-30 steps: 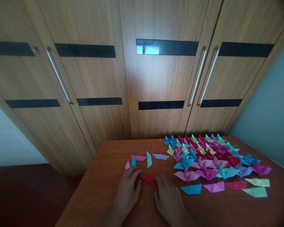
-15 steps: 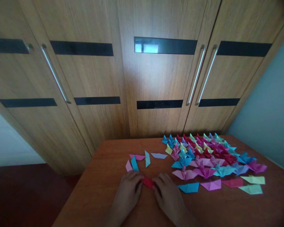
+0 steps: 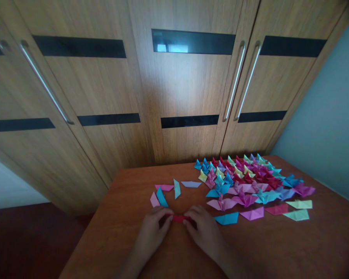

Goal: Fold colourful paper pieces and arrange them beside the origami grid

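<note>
A small piece of red folded paper (image 3: 178, 219) is stretched between my two hands, low in the middle of the view. Its left end is pinched in the fingers of my left hand (image 3: 154, 228). The fingers of my right hand (image 3: 202, 228) grip its other end. Just beyond my left hand lie a light pink piece (image 3: 154, 199) and a blue piece (image 3: 162, 197). Behind them are a magenta strip (image 3: 164, 187), a pale green piece (image 3: 177, 188) and a lavender piece (image 3: 191, 184). A flat blue piece (image 3: 227, 218) lies right of my right hand.
Several rows of colourful folded paper shapes (image 3: 244, 199) cover the back right of the brown table (image 3: 119, 228). In front of them lie flat purple (image 3: 252, 214), red (image 3: 277, 209) and pale green (image 3: 298, 215) pieces. A wooden wardrobe (image 3: 186, 89) stands behind the table.
The camera view has shifted a little. The red paper now shows as a narrower, more level strip between my hands, and both hands still hold it.
</note>
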Demonstrator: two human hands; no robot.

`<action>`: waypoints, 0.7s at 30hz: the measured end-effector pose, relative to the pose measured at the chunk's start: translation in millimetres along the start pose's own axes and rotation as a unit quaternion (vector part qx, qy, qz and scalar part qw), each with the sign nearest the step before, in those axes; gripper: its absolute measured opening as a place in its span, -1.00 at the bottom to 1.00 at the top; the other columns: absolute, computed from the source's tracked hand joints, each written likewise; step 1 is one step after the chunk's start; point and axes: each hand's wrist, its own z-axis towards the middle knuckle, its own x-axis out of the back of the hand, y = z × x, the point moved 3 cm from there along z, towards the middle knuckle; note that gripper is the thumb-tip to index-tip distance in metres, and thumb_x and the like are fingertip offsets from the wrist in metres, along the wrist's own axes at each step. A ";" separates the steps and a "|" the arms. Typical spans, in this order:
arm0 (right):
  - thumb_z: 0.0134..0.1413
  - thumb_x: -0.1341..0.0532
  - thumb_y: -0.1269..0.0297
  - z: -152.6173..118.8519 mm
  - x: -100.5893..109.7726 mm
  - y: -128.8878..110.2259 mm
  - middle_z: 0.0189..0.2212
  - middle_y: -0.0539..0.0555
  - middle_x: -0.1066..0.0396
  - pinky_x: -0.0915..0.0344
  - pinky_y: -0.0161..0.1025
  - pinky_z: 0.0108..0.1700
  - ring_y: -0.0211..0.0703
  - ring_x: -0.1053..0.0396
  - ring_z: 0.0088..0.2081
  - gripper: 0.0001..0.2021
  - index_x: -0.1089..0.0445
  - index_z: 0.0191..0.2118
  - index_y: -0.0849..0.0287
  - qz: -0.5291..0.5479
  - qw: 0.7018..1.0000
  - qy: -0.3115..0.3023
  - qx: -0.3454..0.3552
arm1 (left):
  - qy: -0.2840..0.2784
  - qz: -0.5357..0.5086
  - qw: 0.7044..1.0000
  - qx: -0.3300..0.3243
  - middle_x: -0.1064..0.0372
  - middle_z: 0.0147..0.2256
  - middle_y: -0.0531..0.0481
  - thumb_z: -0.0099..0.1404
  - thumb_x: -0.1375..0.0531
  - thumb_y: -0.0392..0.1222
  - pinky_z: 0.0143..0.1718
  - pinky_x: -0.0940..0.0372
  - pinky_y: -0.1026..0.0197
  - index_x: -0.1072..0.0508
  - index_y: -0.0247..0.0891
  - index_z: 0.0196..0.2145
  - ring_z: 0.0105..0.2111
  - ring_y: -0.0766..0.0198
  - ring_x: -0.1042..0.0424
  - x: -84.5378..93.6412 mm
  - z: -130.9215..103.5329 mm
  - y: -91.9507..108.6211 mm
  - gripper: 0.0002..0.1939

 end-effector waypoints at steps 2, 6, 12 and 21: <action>0.05 -0.17 0.38 2.9 -0.2 2.4 -0.41 0.02 -0.41 -0.21 -0.31 -0.28 -0.20 -0.33 -0.35 -0.89 -0.46 -0.37 0.14 0.068 0.998 0.006 -0.017 | -0.007 -0.027 0.999 0.025 -0.47 -0.34 0.01 0.25 -0.09 -0.27 -0.25 -0.26 0.25 -0.48 -0.19 -0.34 -0.32 0.23 -0.42 2.1 0.3 1.0 -0.85; 0.01 -0.23 0.26 6.7 -1.1 7.7 -0.48 0.01 -0.42 -0.21 -0.34 -0.38 -0.22 -0.32 -0.43 -0.88 -0.45 -0.41 0.19 0.226 0.972 0.018 -0.065 | -0.028 -0.075 0.995 0.054 -0.45 -0.42 0.04 0.20 -0.13 -0.26 -0.35 -0.24 0.29 -0.47 -0.23 -0.38 -0.41 0.25 -0.40 1.7 -0.3 1.4 -0.89; 0.02 -0.23 0.22 5.7 -3.3 5.1 -0.49 0.01 -0.41 -0.20 -0.34 -0.38 -0.24 -0.32 -0.43 -0.83 -0.44 -0.42 0.22 0.329 0.942 -0.007 -0.062 | -0.077 -0.092 0.992 0.042 -0.43 -0.44 0.05 0.19 -0.16 -0.19 -0.37 -0.21 0.31 -0.48 -0.24 -0.42 -0.41 0.27 -0.37 -9.1 -4.6 6.8 -0.88; -0.05 -0.26 0.36 3.6 -4.0 -2.4 -0.51 -0.05 -0.35 -0.14 -0.38 -0.43 -0.28 -0.27 -0.45 -0.96 -0.44 -0.45 0.19 0.245 0.969 0.004 -0.041 | -0.080 -0.064 0.995 0.018 -0.39 -0.50 0.06 0.27 -0.11 -0.08 -0.41 -0.15 0.32 -0.49 -0.24 -0.42 -0.47 0.30 -0.32 -10.8 -5.5 14.5 -0.76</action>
